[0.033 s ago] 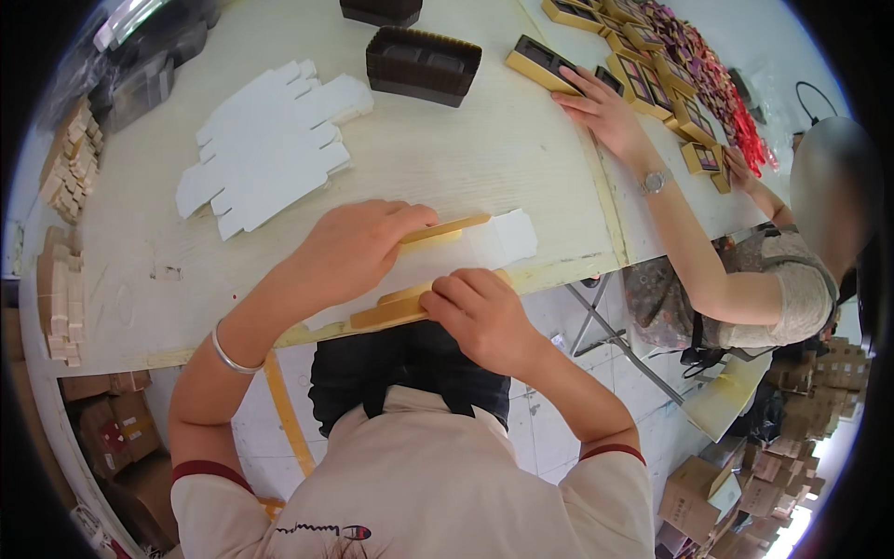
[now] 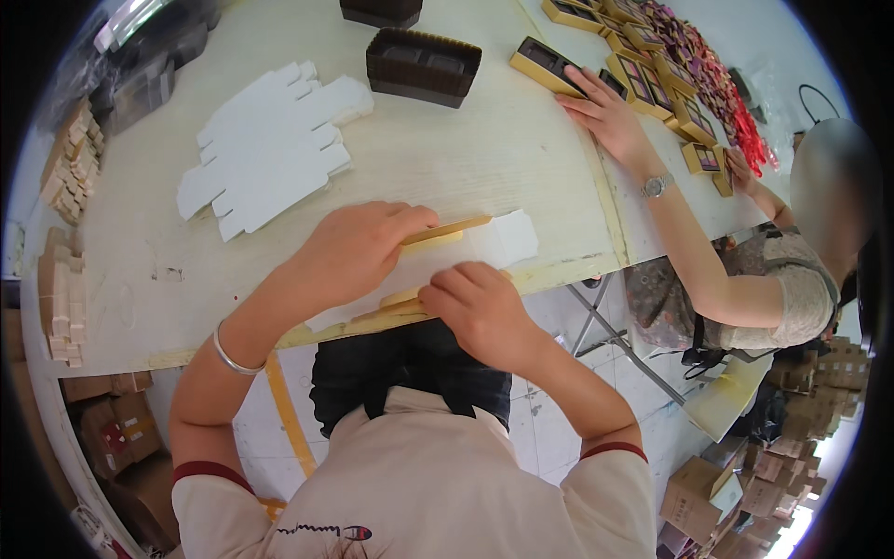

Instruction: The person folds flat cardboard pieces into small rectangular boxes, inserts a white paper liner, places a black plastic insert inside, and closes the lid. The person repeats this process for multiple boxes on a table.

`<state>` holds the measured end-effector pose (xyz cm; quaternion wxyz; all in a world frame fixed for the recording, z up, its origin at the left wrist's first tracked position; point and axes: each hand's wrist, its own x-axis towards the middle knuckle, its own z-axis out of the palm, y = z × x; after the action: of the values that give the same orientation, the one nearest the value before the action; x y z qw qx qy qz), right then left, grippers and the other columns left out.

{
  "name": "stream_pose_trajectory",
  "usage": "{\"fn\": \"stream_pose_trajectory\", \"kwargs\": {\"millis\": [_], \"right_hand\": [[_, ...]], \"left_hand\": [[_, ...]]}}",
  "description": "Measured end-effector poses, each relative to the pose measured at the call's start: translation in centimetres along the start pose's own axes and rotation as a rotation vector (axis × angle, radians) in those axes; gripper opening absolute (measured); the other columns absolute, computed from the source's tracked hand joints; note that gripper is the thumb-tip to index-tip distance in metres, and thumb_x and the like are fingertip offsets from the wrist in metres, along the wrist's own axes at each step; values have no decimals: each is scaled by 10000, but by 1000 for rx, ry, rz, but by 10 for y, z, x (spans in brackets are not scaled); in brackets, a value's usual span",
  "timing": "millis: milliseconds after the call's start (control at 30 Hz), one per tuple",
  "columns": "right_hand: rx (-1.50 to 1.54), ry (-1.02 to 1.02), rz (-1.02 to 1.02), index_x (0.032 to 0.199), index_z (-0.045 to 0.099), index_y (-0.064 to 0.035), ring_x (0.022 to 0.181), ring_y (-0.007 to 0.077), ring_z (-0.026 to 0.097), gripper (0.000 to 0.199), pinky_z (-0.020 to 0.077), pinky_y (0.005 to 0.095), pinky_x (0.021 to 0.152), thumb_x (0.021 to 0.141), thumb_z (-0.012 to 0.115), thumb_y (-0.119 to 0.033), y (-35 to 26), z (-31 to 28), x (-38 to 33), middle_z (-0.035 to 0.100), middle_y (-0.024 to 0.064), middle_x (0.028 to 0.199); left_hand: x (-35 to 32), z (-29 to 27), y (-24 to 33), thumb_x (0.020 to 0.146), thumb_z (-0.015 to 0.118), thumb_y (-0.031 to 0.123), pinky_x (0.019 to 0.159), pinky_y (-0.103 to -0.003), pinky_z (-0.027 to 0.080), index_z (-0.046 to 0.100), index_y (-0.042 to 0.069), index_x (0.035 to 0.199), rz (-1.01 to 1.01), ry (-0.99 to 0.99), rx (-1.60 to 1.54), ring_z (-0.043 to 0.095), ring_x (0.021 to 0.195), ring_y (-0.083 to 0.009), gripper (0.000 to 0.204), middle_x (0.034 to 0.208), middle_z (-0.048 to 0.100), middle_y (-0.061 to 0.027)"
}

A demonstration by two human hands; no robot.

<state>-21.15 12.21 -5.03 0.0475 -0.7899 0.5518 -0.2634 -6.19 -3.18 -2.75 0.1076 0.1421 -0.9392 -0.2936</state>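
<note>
A carton blank (image 2: 514,235), white inside and gold outside, lies along the table's near edge, partly folded. My left hand (image 2: 358,244) grips its far side, fingers closed at the raised gold flap (image 2: 449,229). My right hand (image 2: 477,304) has its curled fingers pinching the near gold side; that hand hides part of the side. Beyond my left hand is a stack of flat white carton blanks (image 2: 275,154). Farther off stand nested dark brown plastic trays (image 2: 424,67) and another dark stack (image 2: 382,11).
At right, a co-worker's hand (image 2: 605,112) touches a gold box (image 2: 538,65) with a dark insert. Several gold palettes (image 2: 643,84) and a red-purple heap (image 2: 708,84) lie beyond. Small folded cartons (image 2: 63,298) line the left edge. Cardboard boxes (image 2: 703,498) stand on the floor.
My right hand has shifted slightly, and the near gold side shows as a narrower strip, turned up more. My left hand stays put. The co-worker's gold box has moved a little to the right.
</note>
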Motion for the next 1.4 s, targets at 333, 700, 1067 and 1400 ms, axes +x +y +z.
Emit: {"fn": "stream_pose_trajectory", "kwargs": {"millis": [333, 700, 1067, 1400], "right_hand": [[58, -3, 69, 805, 598, -72, 806, 255, 535, 221, 437, 381, 779, 778, 713, -258, 34, -12, 24, 524, 50, 778], [-226, 105, -164, 943, 618, -69, 932, 228, 519, 191, 411, 370, 796, 776, 664, -151, 12, -21, 14, 525, 74, 897], [205, -5, -34, 955, 623, -39, 895, 302, 549, 268, 458, 410, 788, 713, 722, -96, 14, -27, -13, 540, 137, 1050], [317, 37, 117, 755, 555, -44, 880, 274, 532, 151, 426, 362, 776, 759, 706, -64, 5, -11, -12, 540, 101, 1015]], "left_hand": [[-13, -1, 1, 801, 685, 106, 680, -359, 475, 622, 70, 981, 13, -75, -36, 580, 776, -288, 194, 927, 574, -74], [-32, 29, 40, 782, 745, 244, 701, -363, 514, 557, -9, 1105, -267, -5, 39, 596, 768, -291, 451, 1088, 490, -112], [-55, 2, 20, 698, 792, 45, 745, -333, 530, 624, 42, 1160, 108, -120, -175, 581, 871, -225, 492, 1367, 426, -106], [-33, 37, 29, 706, 792, 177, 568, -343, 462, 613, 54, 870, 118, 139, -146, 560, 652, -246, 272, 756, 572, -62]]}}
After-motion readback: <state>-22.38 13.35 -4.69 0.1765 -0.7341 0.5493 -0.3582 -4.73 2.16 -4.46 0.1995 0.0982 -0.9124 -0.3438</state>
